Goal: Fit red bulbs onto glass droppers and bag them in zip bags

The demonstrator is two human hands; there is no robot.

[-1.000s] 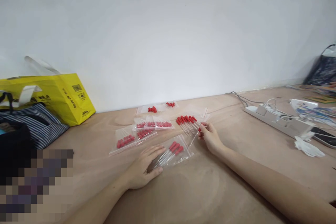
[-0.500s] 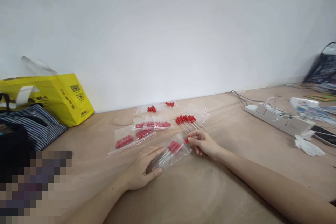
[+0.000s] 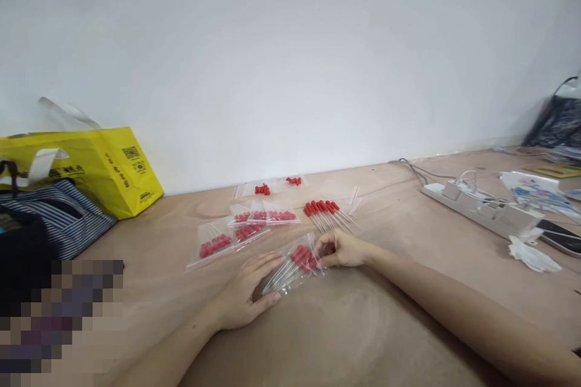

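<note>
A clear zip bag (image 3: 285,275) holding several red-tipped sticks (image 3: 302,257) lies on the wooden table between my hands. My left hand (image 3: 247,290) rests at its left end, fingers and thumb spread around the bag's edge. My right hand (image 3: 338,249) pinches the bag's right end, close to the red tips. Just beyond it, loose red-tipped sticks (image 3: 323,208) are fanned out on the table. Several filled bags (image 3: 215,245) lie behind my left hand, some overlapping.
A yellow bag (image 3: 122,169) and a striped cloth bag (image 3: 77,217) stand at left. At right are a power strip (image 3: 481,208) with cables, a phone (image 3: 560,236) and crumpled tissue (image 3: 533,254). Two red clusters (image 3: 262,189) lie near the wall.
My right hand has moved slightly left to the bag's edge. The red-tipped stick it held is now in the bag with the others. My left hand has stayed in place.
</note>
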